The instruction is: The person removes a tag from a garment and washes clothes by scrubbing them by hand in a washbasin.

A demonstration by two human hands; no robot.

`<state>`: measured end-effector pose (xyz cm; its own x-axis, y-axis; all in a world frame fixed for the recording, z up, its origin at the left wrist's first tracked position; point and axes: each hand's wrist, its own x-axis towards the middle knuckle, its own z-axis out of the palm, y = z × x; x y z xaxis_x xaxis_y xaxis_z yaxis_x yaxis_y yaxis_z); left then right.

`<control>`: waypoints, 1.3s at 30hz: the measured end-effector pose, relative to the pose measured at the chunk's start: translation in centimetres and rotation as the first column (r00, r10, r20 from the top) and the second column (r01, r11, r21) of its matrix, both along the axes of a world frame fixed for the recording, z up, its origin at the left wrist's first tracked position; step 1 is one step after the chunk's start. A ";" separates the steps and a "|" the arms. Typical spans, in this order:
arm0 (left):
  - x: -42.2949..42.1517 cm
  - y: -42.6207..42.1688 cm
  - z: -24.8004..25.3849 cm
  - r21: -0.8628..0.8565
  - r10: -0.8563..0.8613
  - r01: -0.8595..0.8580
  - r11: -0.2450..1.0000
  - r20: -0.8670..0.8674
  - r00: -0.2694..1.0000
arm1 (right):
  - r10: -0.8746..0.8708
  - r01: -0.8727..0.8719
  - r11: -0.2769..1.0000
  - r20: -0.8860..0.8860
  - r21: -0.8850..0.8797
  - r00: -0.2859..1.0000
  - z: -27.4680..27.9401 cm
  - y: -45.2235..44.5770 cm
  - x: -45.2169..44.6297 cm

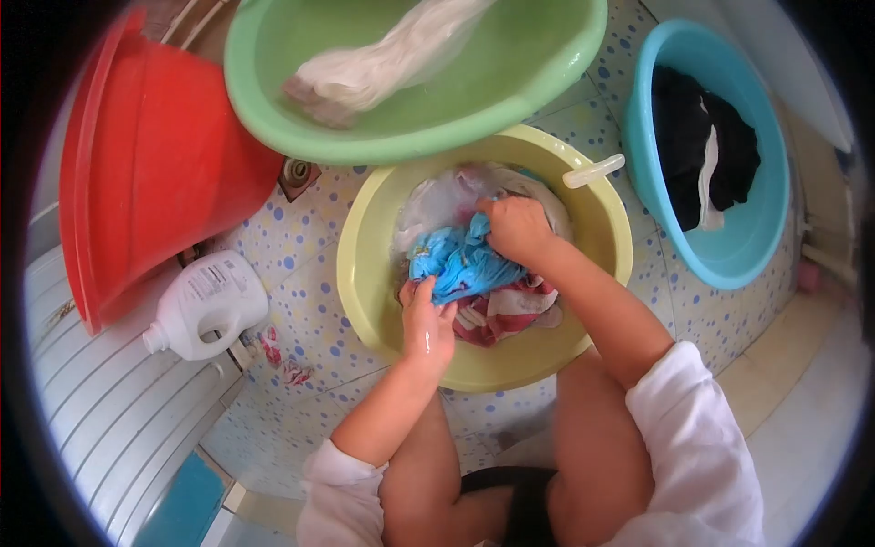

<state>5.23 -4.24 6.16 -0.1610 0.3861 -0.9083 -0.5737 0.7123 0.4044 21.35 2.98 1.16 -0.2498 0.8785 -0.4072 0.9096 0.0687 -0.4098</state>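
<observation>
Both hands are on a wet, bunched blue cloth [467, 270] inside a pale yellow basin [357, 296]. My right hand [519, 232] is closed in a fist around the cloth's upper right part. Lower down, my left hand [428, 330] grips its left edge between thumb and fingers; part of the fingers is hidden by the cloth. Under and below the blue cloth lies a red-and-white cloth [510, 313]. Whitish, wet fabric [424, 214] fills the basin's far side. A pale, translucent stick-like handle [594, 171] rests across the basin's right rim.
A green basin [383, 146] beyond holds water and a white garment [383, 73]. On the right, a blue tub [643, 137] contains black clothing [697, 146]. A red tub [173, 164] leans at left, near a white jug [214, 305] and a floor drain [296, 171].
</observation>
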 end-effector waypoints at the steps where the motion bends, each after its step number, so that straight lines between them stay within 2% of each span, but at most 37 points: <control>1: -0.2 -0.1 -0.3 0.000 0.001 -0.001 1.000 -0.003 1.000 | 0.031 -0.031 0.998 -0.009 0.059 0.999 0.3 0.4 -0.3; 2: -0.3 -0.3 -1.0 0.068 -0.055 0.070 0.995 -0.204 0.977 | 0.031 -0.030 0.998 -0.011 0.060 0.999 -0.2 0.9 -1.2; 3: -0.4 -0.3 -1.4 0.119 -0.095 0.154 0.981 -0.400 0.912 | 0.033 -0.014 0.963 -0.067 0.269 0.997 -1.3 1.4 -2.6; 4: -0.7 -0.2 -1.5 0.118 -0.098 0.157 0.981 -0.403 0.910 | 0.045 0.016 0.886 -0.121 0.463 0.992 -2.4 1.8 -3.7; 5: -1.3 0.2 -1.6 0.206 -0.076 0.162 0.965 -0.375 0.924 | 0.041 0.022 0.888 -0.126 0.460 0.991 -3.7 2.5 -4.4; 6: -1.7 0.7 -1.6 0.294 -0.056 0.165 0.942 -0.345 0.937 | -0.094 0.117 0.976 -0.134 0.183 0.987 -4.8 3.5 -5.1; 7: -2.1 1.1 -1.6 0.294 -0.062 0.173 0.940 -0.351 0.934 | -0.224 0.213 0.971 -0.104 -0.106 0.969 -5.6 4.1 -5.6; 8: -2.4 1.6 -1.7 0.213 0.013 0.021 0.977 -0.158 0.987 | -0.231 0.220 0.970 -0.109 -0.104 0.967 -5.2 4.1 -6.0; 9: -2.7 2.1 -2.0 0.099 0.111 -0.114 0.989 0.034 0.993 | -0.228 0.223 0.974 -0.251 -0.047 0.941 -4.1 3.8 -6.4; 10: -3.2 2.7 -2.4 0.101 0.106 -0.109 0.989 0.036 0.994 | -0.209 0.231 0.973 -0.384 0.010 0.899 -2.9 3.3 -6.6; 12: -5.0 3.9 -3.4 0.189 0.044 -0.099 0.977 0.276 0.960 | 0.084 0.261 0.888 -0.690 0.379 0.719 1.1 0.7 -7.2; 13: -6.1 4.2 -3.8 0.221 -0.019 -0.114 0.969 0.522 0.853 | 0.083 0.258 0.891 -0.691 0.374 0.718 2.8 0.0 -7.2; 14: -6.0 4.1 -4.1 0.221 -0.016 -0.117 0.968 0.521 0.853 | 0.128 0.108 0.938 -0.617 0.330 0.776 4.4 -0.3 -7.1; 15: -5.8 4.0 -4.4 0.179 0.011 -0.086 0.980 0.383 0.924 | 0.182 -0.038 0.963 -0.543 0.266 0.820 5.2 -0.6 -7.1; 16: -5.6 3.9 -4.6 0.136 0.024 -0.058 0.989 0.236 0.971 | 0.180 -0.034 0.963 -0.543 0.268 0.820 3.8 -0.2 -6.7; 17: -3.7 4.5 -2.3 0.020 0.104 -0.106 0.994 0.103 0.989 | 0.097 -0.086 0.995 -0.346 0.045 0.933 1.3 0.9 -6.0; 18: -3.5 4.5 -2.7 0.025 0.101 -0.104 0.994 0.103 0.990 | 0.060 -0.081 0.979 -0.116 -0.187 0.991 -0.4 2.1 -5.3; 19: -3.6 4.0 -3.5 0.186 -0.215 0.254 0.949 -0.207 0.954 | 0.058 -0.080 0.978 -0.119 -0.191 0.991 -0.6 2.7 -4.8; 20: -3.7 3.5 -3.9 0.210 -0.434 0.604 0.769 -0.522 0.734 | -0.079 0.075 0.996 -0.099 -0.043 0.992 -0.6 2.9 -4.3; 21: -3.7 2.9 -4.3 0.103 -0.505 0.863 0.495 -0.774 0.382 | -0.211 0.222 0.969 -0.097 0.108 0.973 -0.7 3.1 -4.1; 22: -3.6 2.6 -4.6 0.102 -0.507 0.860 0.500 -0.771 0.386 | -0.207 0.216 0.971 -0.095 0.104 0.974 -1.0 3.5 -4.2; 23: -3.3 2.8 -4.0 -0.059 -0.579 0.969 0.240 -0.810 0.094 | -0.166 0.171 0.984 -0.098 0.045 0.981 -1.6 3.9 -4.5; 24: -3.0 3.1 -3.3 -0.229 -0.563 0.973 -0.038 -0.799 -0.210 | -0.127 0.127 0.992 -0.105 -0.011 0.986 -2.3 4.1 -4.9; 25: -2.5 3.3 -2.4 -0.367 -0.629 0.922 -0.120 -0.691 -0.357 | -0.127 0.127 0.992 -0.105 -0.006 0.986 -3.1 4.1 -5.3; 26: -2.5 3.1 -1.8 -0.365 -0.625 0.924 -0.117 -0.696 -0.354 | -0.199 0.192 0.979 -0.148 -0.065 0.969 -3.4 4.3 -5.7; 27: -3.0 2.7 -1.1 -0.390 -0.626 0.893 -0.224 -0.645 -0.439 | -0.275 0.255 0.959 -0.186 -0.126 0.943 -3.8 4.4 -5.8; 28: -3.6 2.3 -0.8 -0.410 -0.620 0.849 -0.333 -0.584 -0.525 | -0.277 0.256 0.958 -0.186 -0.129 0.943 -4.1 3.6 -5.6; 29: -4.5 2.5 -0.8 -0.410 -0.624 0.849 -0.332 -0.580 -0.524 | -0.255 0.241 0.967 -0.360 -0.083 0.898 -1.8 2.6 -5.1; 30: -5.6 3.0 -1.1 -0.370 -0.735 0.902 -0.223 -0.544 -0.405 | -0.212 0.231 0.972 -0.519 -0.028 0.828 0.7 1.9 -4.4; 31: -6.2 3.2 -1.5 -0.334 -0.826 0.937 -0.104 -0.495 -0.269 | -0.183 0.196 0.979 -0.658 -0.055 0.730 3.4 0.8 -3.9; 32: -6.8 2.7 -3.4 -0.331 -0.832 0.939 -0.097 -0.492 -0.259 | -0.158 0.156 0.985 -0.777 -0.078 0.609 6.2 -0.2 -3.3; 33: -7.5 2.1 -6.4 -0.093 -0.718 0.965 0.243 -0.686 0.115 | -0.146 0.107 0.989 -0.842 -0.105 0.519 8.9 -0.7 -2.7; 34: -7.9 1.9 -7.9 0.201 -0.463 0.839 0.507 -0.757 0.461 | -0.138 0.057 0.990 -0.897 -0.126 0.421 10.7 -1.0 -2.2; 35: -7.1 2.1 -7.4 0.202 -0.457 0.835 0.512 -0.759 0.464 | -0.132 0.049 0.991 -0.897 -0.122 0.421 11.3 -0.9 -1.7; 37: -4.3 3.0 -5.2 0.207 -0.147 0.834 0.511 -0.935 0.322 | -0.419 -0.168 0.888 -0.904 -0.427 0.081 12.0 -0.5 -0.4; 38: -3.7 4.0 -3.9 0.212 -0.141 0.832 0.512 -0.935 0.325 | -0.518 -0.158 0.837 -0.852 -0.524 0.082 12.1 0.0 0.5; 39: -3.2 4.7 -2.6 0.410 -0.378 0.633 0.657 -0.547 0.747 | -0.533 -0.091 0.834 -0.837 -0.544 0.122 13.1 0.2 0.7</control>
